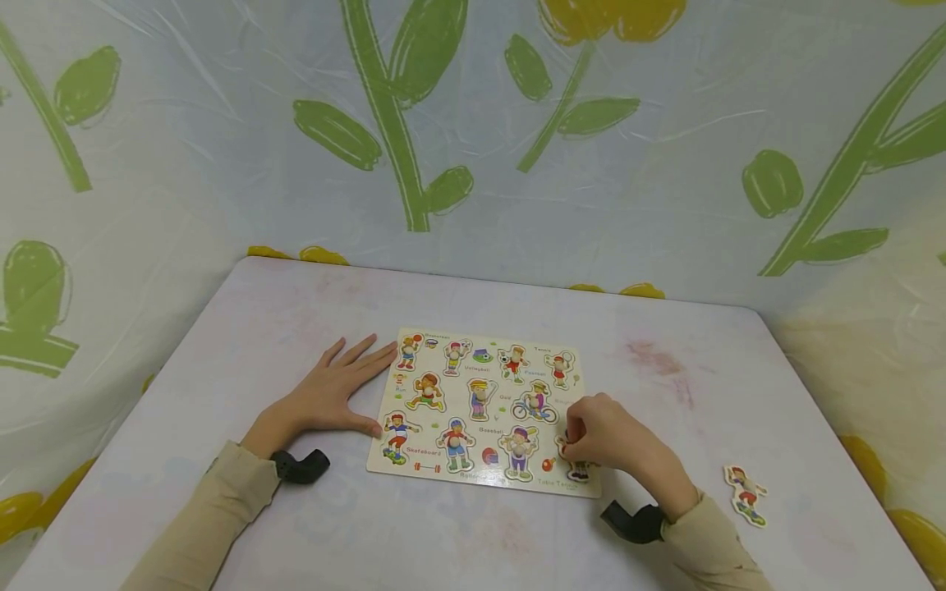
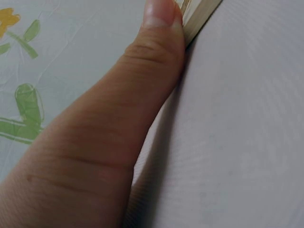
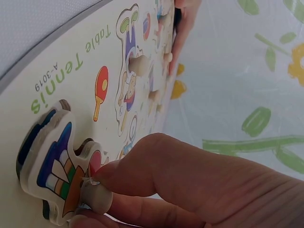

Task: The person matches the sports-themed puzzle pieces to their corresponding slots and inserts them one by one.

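A wooden peg puzzle board with sports figures lies flat on the table. My right hand pinches the round wooden knob of the table tennis puzzle piece between thumb and fingers. That piece sits over its matching recess at the board's lower right corner, tilted and slightly out of line, so the recess edge shows beside it. The left hand lies spread at the board's left side, fingertips and thumb against its edge. In the left wrist view the thumb presses the board's rim.
A loose skateboarder puzzle piece lies on the table to the right of the right forearm. The white table ends at the back against a sheet printed with green stems and yellow flowers. Black wrist mounts sit on both wrists.
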A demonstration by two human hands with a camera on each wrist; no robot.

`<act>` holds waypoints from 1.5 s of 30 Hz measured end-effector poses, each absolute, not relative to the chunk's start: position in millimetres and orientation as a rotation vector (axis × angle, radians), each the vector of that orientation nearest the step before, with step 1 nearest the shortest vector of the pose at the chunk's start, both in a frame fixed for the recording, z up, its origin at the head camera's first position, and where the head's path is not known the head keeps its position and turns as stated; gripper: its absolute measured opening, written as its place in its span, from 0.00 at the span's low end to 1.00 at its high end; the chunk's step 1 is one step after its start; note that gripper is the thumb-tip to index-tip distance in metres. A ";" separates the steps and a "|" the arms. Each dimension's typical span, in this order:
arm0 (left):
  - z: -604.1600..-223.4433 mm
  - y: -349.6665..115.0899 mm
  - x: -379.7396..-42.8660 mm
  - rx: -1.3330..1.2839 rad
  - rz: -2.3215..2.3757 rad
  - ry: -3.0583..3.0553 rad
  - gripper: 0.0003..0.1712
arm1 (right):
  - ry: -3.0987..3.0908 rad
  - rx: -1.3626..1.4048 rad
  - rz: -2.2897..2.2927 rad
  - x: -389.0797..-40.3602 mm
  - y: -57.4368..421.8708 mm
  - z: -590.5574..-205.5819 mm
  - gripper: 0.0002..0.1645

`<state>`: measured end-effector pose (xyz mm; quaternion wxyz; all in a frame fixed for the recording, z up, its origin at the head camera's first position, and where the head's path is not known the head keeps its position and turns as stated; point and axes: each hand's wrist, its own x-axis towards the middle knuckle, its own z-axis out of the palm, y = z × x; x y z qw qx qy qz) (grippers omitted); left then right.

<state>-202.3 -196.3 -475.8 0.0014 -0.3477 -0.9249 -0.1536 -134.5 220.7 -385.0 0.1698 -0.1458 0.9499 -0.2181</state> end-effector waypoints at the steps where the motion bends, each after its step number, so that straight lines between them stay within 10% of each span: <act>1: -475.8 -196.2 -202.2 -1.092 -0.486 -2.902 0.70 | 2.701 -0.416 -0.619 -134.3 220.5 -385.0 0.15; 19: -477.4 -196.7 -203.3 -1.102 -0.484 -2.891 0.70 | 2.654 -0.376 -0.664 -133.8 226.2 -375.2 0.13; 45: -476.2 -196.3 -201.9 -1.098 -0.495 -2.886 0.71 | 2.837 -0.128 -0.661 -110.3 353.4 -323.3 0.09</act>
